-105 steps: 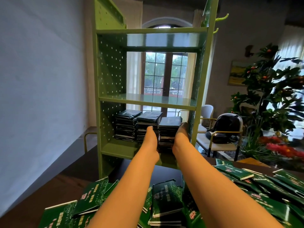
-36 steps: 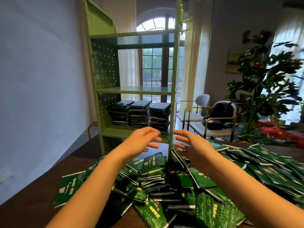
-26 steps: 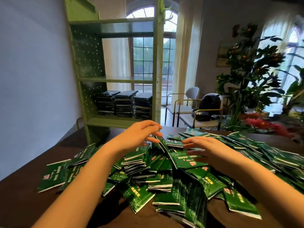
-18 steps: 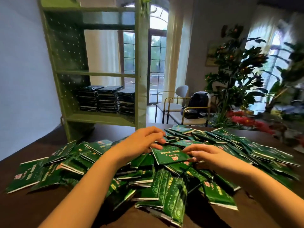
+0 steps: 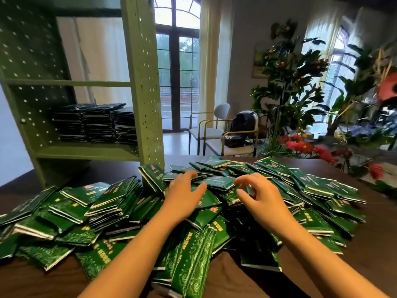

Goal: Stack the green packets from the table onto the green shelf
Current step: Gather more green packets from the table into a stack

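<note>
Dark wood table (image 5: pixel 374 237) | glossy flat green packets (image 5: pixel 103 203) heaped | perforated shelf (image 5: pixel 144 82)

head-worn view, looking forward and down, close over table (image 5: pixel 365 244)

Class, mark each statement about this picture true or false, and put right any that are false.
1. On the green shelf stand stacks of packets. True.
2. The table holds no packets. False: a loose pile of green packets covers much of it.
3. The left hand and the right hand are both over the pile. True.
4. The backpack lies on the table. False: it sits on a chair beyond the table.
</note>
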### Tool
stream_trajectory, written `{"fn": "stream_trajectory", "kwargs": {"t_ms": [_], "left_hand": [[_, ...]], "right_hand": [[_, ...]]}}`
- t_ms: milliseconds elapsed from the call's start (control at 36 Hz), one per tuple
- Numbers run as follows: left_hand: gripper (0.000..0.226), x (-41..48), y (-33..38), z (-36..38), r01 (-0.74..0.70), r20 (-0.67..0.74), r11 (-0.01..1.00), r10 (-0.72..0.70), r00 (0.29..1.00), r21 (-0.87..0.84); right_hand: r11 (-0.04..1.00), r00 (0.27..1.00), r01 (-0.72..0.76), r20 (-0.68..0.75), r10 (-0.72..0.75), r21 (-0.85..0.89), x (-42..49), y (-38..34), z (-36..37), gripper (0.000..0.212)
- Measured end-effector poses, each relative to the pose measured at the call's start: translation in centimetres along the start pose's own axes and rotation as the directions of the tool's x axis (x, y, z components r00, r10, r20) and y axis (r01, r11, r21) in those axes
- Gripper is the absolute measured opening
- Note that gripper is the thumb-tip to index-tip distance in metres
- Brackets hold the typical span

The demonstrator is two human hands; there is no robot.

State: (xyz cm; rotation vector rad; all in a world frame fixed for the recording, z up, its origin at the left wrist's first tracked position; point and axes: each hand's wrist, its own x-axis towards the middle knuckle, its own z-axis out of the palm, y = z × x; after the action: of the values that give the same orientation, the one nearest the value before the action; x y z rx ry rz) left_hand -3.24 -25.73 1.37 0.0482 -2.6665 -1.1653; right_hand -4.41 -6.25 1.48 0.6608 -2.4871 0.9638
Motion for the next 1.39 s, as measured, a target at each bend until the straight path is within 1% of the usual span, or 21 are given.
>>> {"fn": "stream_trajectory", "kwargs": {"t_ms": [111,167,250,333,444,528,639,694,750,806,889,944,1000,1056,1083,1139,1167,1222,1278,1333,1389], "left_hand": [[0.046,0.3,-0.7,1.4,0.026,-0.036,0.994,-0.022,0.999,0.105],[0.048,0.1,-1.1,2.0,0.034,-0.054,0.991,-0.027,0.998,0.131],[0.05,-0.3,-1.8,2.7,0.04,-0.094,0.983,-0.023,0.995,0.177],[0.049,-0.6,-2.5,2.9,0.063,-0.09,0.979,-0.047,0.995,0.193],[0.052,-0.8,-3.1,2.8,0.069,-0.048,0.972,-0.06,0.997,0.225],[0.06,-1.2,-3.2,2.4,0.055,-0.058,0.973,-0.043,0.997,0.226],[0.078,-1.8,-3.1,2.1,0.047,-0.073,0.929,-0.022,0.997,0.367],[0.081,-2.0,-2.7,2.0,0.049,-0.089,0.902,-0.011,0.996,0.428],[0.075,-2.3,-2.4,2.0,0.049,-0.107,0.906,-0.004,0.994,0.42],[0.062,-2.4,-2.3,1.8,0.051,-0.14,0.93,0.0,0.99,0.363],[0.043,-2.7,-2.4,1.3,0.047,-0.192,0.972,-0.001,0.981,0.231],[0.028,-2.8,-2.5,0.9,0.028,-0.195,0.999,-0.019,0.981,0.044],[0.017,-2.8,-2.4,0.6,0.036,-0.18,0.977,-0.075,0.981,-0.209],[0.011,-2.7,-2.2,0.4,0.087,-0.134,0.896,-0.16,0.978,-0.435],[0.01,-2.6,-2.2,0.3,0.126,-0.085,0.833,-0.203,0.976,-0.538],[0.012,-2.7,-2.1,0.5,0.222,0.061,0.66,-0.258,0.964,-0.718],[0.013,-2.7,-2.0,0.6,0.265,0.126,0.582,-0.268,0.955,-0.769],[0.016,-2.7,-2.1,1.0,0.309,0.194,0.508,-0.267,0.944,-0.804],[0.02,-2.6,-2.2,1.3,0.317,0.215,0.478,-0.257,0.942,-0.819],[0.025,-2.5,-2.2,1.5,0.32,0.225,0.425,-0.259,0.939,-0.847],[0.03,-2.4,-2.2,1.6,0.324,0.249,0.327,-0.25,0.936,-0.888]], "right_hand": [[0.988,0.999,0.03,-0.011,-0.032,-0.154,1.1,0.4,1.1,0.024],[0.977,0.999,0.03,0.04,-0.022,-0.212,1.6,0.4,1.8,0.033],[0.951,0.987,0.016,0.157,0.035,-0.308,2.3,0.6,2.9,0.052],[0.93,0.977,0.006,0.202,0.073,-0.366,2.2,1.4,4.3,0.061],[0.915,0.995,0.034,0.103,0.009,-0.401,1.6,2.1,5.0,0.057],[0.921,0.998,0.063,0.041,-0.051,-0.385,1.2,2.2,5.0,0.049],[0.911,0.991,0.119,-0.013,-0.135,-0.395,0.8,2.8,5.3,0.039],[0.921,0.98,0.152,-0.065,-0.187,-0.359,0.7,3.1,5.5,0.036],[0.949,0.973,0.161,-0.116,-0.198,-0.271,0.6,3.2,5.5,0.03],[0.972,0.965,0.16,-0.179,-0.191,-0.171,0.5,3.1,5.3,0.027],[0.979,0.927,0.191,-0.316,-0.203,-0.067,0.3,2.6,4.7,0.036],[0.976,0.894,0.216,-0.395,-0.21,-0.028,0.1,2.3,4.3,0.037],[0.972,0.872,0.236,-0.439,-0.215,-0.007,0.0,2.2,4.1,0.035],[0.967,0.851,0.255,-0.475,-0.225,-0.002,-0.1,2.1,4.2,0.033],[0.963,0.837,0.269,-0.494,-0.235,-0.001,-0.1,2.1,4.3,0.032],[0.951,0.804,0.311,-0.535,-0.26,0.005,-0.2,1.8,4.4,0.029],[0.943,0.788,0.332,-0.551,-0.273,0.008,-0.3,1.6,4.4,0.028],[0.928,0.768,0.373,-0.56,-0.31,-0.001,-0.4,1.3,4.4,0.026],[0.906,0.76,0.423,-0.533,-0.372,-0.028,-0.5,1.2,4.4,0.026],[0.879,0.765,0.476,-0.472,-0.437,-0.042,-0.6,1.0,4.6,0.028],[0.855,0.783,0.518,-0.392,-0.482,-0.018,-0.6,0.7,4.9,0.031]]}}
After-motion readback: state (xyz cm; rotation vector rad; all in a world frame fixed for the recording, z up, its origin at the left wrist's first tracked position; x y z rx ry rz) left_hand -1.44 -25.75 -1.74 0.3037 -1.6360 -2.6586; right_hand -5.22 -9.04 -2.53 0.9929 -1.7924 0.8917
